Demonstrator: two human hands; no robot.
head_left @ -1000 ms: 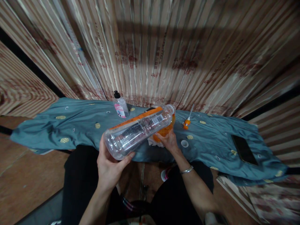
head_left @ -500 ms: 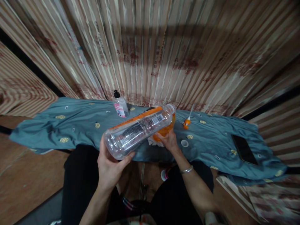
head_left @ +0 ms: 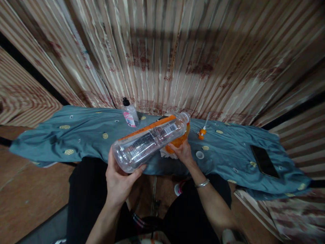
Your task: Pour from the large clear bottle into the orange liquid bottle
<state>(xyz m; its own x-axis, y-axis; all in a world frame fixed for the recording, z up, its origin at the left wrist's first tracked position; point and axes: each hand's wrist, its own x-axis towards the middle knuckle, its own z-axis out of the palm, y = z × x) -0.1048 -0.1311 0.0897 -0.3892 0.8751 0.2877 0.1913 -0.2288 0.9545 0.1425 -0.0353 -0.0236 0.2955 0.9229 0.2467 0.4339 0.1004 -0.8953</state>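
My left hand (head_left: 122,181) is wrapped round the base of a large clear plastic bottle (head_left: 149,144) with an orange label and a barcode. The bottle is tilted, its uncapped-looking neck pointing right, above an orange bottle (head_left: 179,140). My right hand (head_left: 181,150) grips that orange bottle, which is partly hidden behind the clear one. A crumpled white tissue (head_left: 168,154) lies under it. Where the two bottle mouths meet cannot be made out. Right of my right hand lie an orange pump top (head_left: 202,133) with a clear tube and a small white cap (head_left: 200,155).
A teal cloth (head_left: 86,130) with pineapple prints covers the narrow table. At its back left stands a pump bottle (head_left: 130,115) with a black top and pink label. A black phone (head_left: 264,161) lies on the right. Striped curtains (head_left: 162,57) hang close behind.
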